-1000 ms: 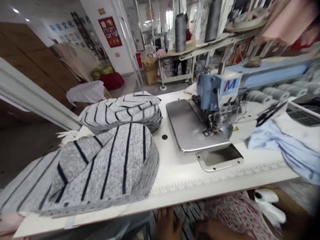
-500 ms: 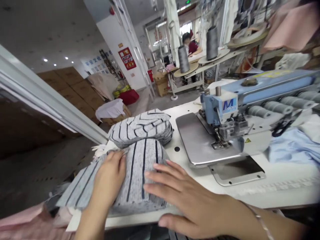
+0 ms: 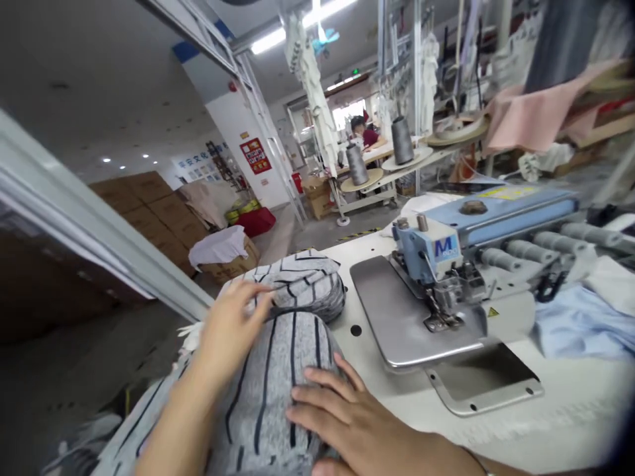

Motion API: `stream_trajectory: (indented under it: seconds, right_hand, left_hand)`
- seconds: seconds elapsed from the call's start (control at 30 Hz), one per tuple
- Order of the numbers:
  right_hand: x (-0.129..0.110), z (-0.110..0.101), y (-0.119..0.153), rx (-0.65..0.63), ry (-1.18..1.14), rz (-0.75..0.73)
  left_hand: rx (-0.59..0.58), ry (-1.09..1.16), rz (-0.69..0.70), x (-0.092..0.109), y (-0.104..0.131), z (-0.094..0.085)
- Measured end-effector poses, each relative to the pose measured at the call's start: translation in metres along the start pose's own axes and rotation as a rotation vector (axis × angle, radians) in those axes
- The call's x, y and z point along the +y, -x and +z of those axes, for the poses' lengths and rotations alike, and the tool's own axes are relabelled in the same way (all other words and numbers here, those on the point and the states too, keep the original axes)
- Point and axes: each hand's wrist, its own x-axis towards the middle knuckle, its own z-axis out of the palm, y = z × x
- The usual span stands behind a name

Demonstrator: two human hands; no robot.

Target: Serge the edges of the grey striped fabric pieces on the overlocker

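Note:
A near stack of grey fabric pieces with dark stripes (image 3: 278, 383) lies at the table's front left. My right hand (image 3: 342, 410) rests on its right side, fingers spread and lying flat. Behind it sits a second striped stack (image 3: 312, 284), its top pieces ruffled. My left hand (image 3: 235, 324) is at the left edge of this far stack, thumb and fingers apart, nothing visibly gripped. Some of its fingers are hidden behind the hand. More striped fabric (image 3: 133, 423) hangs over the table's left edge, below my left forearm.
A blue and white sewing machine (image 3: 431, 258) with a metal plate (image 3: 411, 324) stands right of the stacks. Light blue cloth (image 3: 585, 320) lies farther right. A metal post (image 3: 99, 225) slants past the table's left side. A person (image 3: 367, 135) sits in the background.
My left hand has moved forward off the near stack to the far one. My right hand stays on the near stack. The view has shifted, so the table appears lower.

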Motion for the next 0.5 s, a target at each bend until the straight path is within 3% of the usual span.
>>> stream_trajectory:
  seconds: [0.1, 0.17, 0.2, 0.27, 0.37, 0.43, 0.5]
  right_hand:
    - [-0.009, -0.007, 0.007, -0.002, 0.036, 0.029]
    - [-0.015, -0.010, 0.012, 0.020, 0.060, 0.043]
    - [-0.017, -0.011, 0.013, 0.028, 0.067, 0.047]
    - [-0.019, -0.016, 0.014, 0.028, 0.051, 0.051]
    - [-0.025, -0.037, 0.017, 0.068, -0.055, 0.010]
    - [-0.034, -0.064, 0.021, 0.185, -0.156, -0.025]
    - [-0.042, -0.096, 0.024, 0.378, -0.252, -0.005]
  left_hand:
    - [-0.040, 0.129, 0.000, 0.015, -0.027, 0.060]
    - [0.009, 0.215, -0.048, 0.023, -0.035, 0.079]
    - [0.050, 0.254, -0.080, 0.024, -0.036, 0.081]
    - [0.147, 0.328, -0.157, 0.024, -0.037, 0.068]
    - [0.208, 0.424, -0.226, 0.030, -0.032, 0.025]
    - [0.147, 0.450, -0.192, 0.046, -0.020, -0.006]
    - [0.002, 0.449, -0.100, 0.071, -0.005, -0.026]
